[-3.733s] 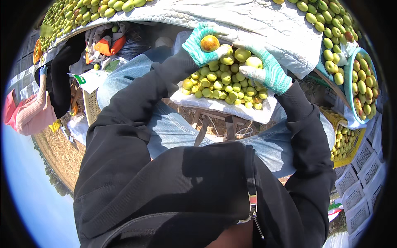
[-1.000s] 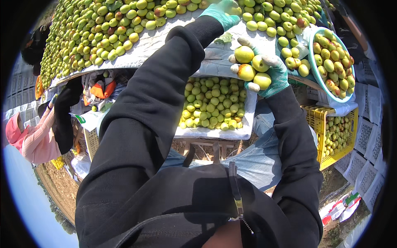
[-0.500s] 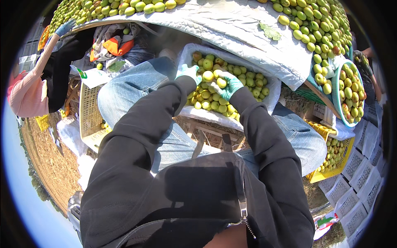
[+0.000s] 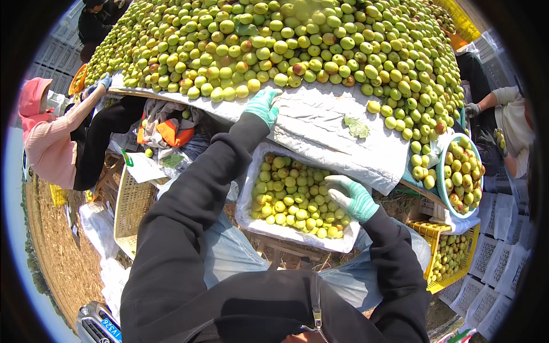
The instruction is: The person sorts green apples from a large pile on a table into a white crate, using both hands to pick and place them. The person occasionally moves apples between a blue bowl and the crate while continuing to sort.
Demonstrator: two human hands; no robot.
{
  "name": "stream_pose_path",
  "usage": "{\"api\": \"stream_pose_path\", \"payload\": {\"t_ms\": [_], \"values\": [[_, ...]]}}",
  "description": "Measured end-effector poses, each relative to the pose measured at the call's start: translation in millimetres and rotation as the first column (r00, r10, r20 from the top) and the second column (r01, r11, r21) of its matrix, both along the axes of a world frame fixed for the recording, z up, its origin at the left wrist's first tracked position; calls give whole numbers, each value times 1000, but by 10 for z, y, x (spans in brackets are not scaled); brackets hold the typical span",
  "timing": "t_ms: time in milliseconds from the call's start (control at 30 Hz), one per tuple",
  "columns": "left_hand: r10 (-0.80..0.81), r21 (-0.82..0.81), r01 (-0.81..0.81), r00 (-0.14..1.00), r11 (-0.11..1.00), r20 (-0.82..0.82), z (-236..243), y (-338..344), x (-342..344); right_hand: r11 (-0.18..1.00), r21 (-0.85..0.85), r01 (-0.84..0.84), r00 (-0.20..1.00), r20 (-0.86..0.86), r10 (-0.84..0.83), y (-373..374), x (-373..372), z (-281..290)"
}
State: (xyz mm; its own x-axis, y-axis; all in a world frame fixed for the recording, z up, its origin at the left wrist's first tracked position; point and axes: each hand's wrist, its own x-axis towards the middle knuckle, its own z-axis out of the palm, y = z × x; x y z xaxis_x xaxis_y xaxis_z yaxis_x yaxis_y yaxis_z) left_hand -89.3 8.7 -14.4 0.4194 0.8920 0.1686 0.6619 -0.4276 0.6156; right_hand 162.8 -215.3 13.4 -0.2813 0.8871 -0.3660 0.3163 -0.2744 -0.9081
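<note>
At eleven o'clock from the lined crate point(image 4: 244, 201), the left hand point(image 4: 262, 107) is half-curled by the big green fruit heap point(image 4: 320, 51); I can't tell if it holds any. The right hand point(image 4: 357, 200), open and empty-looking, is at three o'clock. The white liner point(image 4: 297, 235) probably saves the fruit inside point(image 4: 291, 194) from bumps.

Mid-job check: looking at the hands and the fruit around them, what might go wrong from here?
1. The left hand is at the front edge of the green fruit pile; a brush there might send loose fruit rolling down the pale cloth.
2. The white-lined box looks well filled, so the right hand, at its edge, could knock fruit over the rim.
3. The light-blue round basket is heaped; a bump might spill some.
</note>
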Motion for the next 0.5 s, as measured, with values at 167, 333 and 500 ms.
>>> {"api": "stream_pose_path", "payload": {"t_ms": [167,333,500], "values": [[4,-27,-19,887,999,-462,152,770,738,957,75,280,958,35,-284,292,87,-110],[45,-93,-105,867,990,-497,180,706,867,955,17,297,946,-139,-292,368,200,-80],[-64,-78,23,819,997,-570,205,484,728,942,-20,335,921,-204,-332,617,173,125]]}}
